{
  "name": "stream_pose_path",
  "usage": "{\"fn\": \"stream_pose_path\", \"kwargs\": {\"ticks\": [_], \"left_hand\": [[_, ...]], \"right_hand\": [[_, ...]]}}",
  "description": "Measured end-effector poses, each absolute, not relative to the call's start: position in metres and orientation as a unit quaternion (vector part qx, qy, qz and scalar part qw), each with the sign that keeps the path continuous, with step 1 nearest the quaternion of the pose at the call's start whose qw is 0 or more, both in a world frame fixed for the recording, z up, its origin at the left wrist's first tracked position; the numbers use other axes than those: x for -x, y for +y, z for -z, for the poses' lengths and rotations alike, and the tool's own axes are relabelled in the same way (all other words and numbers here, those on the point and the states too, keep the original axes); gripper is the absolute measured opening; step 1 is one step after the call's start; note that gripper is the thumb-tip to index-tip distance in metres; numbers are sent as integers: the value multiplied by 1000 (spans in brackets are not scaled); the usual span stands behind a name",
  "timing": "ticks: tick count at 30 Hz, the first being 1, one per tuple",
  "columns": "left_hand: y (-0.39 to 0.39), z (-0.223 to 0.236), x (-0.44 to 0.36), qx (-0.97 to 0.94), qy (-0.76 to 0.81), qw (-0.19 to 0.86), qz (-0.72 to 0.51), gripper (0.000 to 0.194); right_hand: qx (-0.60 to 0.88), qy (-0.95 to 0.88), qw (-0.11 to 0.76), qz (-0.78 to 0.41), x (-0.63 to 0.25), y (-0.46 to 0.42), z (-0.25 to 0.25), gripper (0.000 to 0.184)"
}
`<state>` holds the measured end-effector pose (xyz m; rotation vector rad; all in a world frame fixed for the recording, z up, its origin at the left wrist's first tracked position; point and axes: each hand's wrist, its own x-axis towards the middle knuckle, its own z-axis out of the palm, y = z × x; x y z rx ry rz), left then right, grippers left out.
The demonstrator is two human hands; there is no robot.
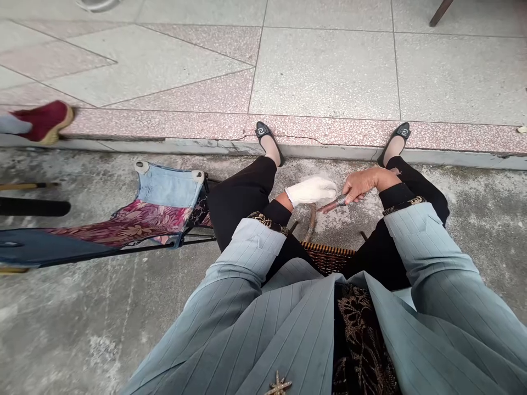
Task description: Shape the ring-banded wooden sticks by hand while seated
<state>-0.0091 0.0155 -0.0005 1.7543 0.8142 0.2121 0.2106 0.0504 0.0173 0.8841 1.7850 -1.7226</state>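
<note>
My right hand, bare, is wrapped round a brown wooden stick with thin wire wound about it near the fingers. The stick points down to the left, between my knees. My left hand wears a white knitted glove, its fingers bent and pressed together close to the wire-wound part. What those fingers pinch, if anything, is hidden. Just below the glove, a curved piece of wood rises beside a woven wicker edge, which shows between my thighs.
To my left stands a low folding seat of patterned and denim cloth on a dark frame. Another person's red shoe is at the far left. My feet rest on a raised pink tiled step; rough concrete lies below it.
</note>
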Motion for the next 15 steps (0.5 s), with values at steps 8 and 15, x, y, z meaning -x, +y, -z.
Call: {"fn": "stream_pose_path", "kwargs": {"ticks": [8,15], "left_hand": [[15,9,9,-553,347,724,-221,44],[14,12,6,-626,353,674,-171,35]], "right_hand": [[-383,601,-118,692,-227,50,-42,32],[-554,534,-225,597,-221,60,-21,30]]}}
